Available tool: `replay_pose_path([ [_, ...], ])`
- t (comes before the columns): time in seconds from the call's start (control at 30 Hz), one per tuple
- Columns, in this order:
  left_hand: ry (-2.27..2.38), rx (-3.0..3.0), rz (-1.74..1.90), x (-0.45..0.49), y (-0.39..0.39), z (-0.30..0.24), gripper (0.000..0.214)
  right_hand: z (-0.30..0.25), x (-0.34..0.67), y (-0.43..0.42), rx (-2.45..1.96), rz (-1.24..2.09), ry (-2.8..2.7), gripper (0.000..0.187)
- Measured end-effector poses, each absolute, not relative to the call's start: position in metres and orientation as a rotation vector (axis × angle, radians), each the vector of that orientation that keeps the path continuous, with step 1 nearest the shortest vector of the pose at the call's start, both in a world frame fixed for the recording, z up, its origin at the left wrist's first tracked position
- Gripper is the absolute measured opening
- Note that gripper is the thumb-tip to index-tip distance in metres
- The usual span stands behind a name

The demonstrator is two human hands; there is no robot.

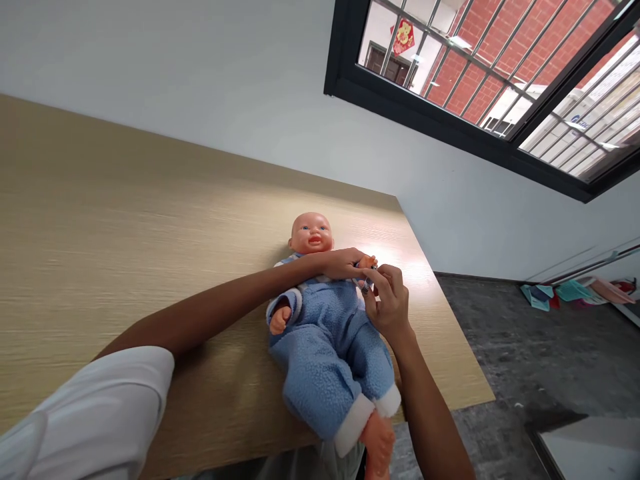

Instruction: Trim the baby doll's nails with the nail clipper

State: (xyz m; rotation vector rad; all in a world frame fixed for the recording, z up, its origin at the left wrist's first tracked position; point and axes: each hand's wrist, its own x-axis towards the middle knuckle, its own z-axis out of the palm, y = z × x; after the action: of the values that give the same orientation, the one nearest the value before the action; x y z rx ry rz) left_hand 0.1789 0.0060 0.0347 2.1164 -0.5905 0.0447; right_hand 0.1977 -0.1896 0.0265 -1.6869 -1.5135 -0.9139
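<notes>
A baby doll point(320, 340) in blue fleece overalls lies face up on the wooden table, its legs reaching past the near edge. My left hand point(345, 262) stretches across the doll's chest, its fingers closed round the doll's hand point(369, 262) on the right side. In the fingers of my right hand point(389, 297) is a small shiny metal tool that looks like a nail clipper point(367, 285). Its tip is close to the doll's fingers; whether it touches them I cannot tell. My own fingers partly cover the clipper.
The light wooden table point(125, 220) extends far to the left, with its right edge just beyond my right hand. A pale wall and a barred window point(475, 67) stand behind it. Coloured cloth-like items point(575, 292) lie at the far right above the dark floor point(480, 320).
</notes>
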Motion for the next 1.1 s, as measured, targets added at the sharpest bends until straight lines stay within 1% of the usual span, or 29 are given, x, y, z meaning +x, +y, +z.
replay_pose_path([
  [0.17, -0.591, 2.117, 0.029, 0.178, 0.006, 0.035, 0.038, 0.026, 0.197, -0.189, -1.659, -0.901, -1.492, 0.026],
  [0.3, -0.559, 2.154, 0.029, 0.176, 0.005, 0.037, 0.041, 0.028, 0.197, -0.189, -1.594, -0.860, -1.444, 0.024],
  [0.53, -0.531, 2.093, 0.029, 0.176, 0.005, 0.036, 0.047, 0.027, 0.200, -0.188, -1.536, -0.916, -1.415, 0.021],
  [0.73, -0.564, 2.083, -0.006, 0.176, 0.005, 0.037, 0.054, 0.026, 0.202, -0.188, -1.584, -0.893, -1.354, 0.024],
  [0.9, -0.611, 1.943, 0.003, 0.171, 0.001, 0.047, 0.065, 0.029, 0.203, -0.190, -1.578, -0.808, -1.303, 0.028],
  [1.1, -0.496, 1.928, 0.030, 0.169, 0.000, 0.047, 0.065, 0.029, 0.202, -0.190, -1.581, -0.808, -1.283, 0.028],
])
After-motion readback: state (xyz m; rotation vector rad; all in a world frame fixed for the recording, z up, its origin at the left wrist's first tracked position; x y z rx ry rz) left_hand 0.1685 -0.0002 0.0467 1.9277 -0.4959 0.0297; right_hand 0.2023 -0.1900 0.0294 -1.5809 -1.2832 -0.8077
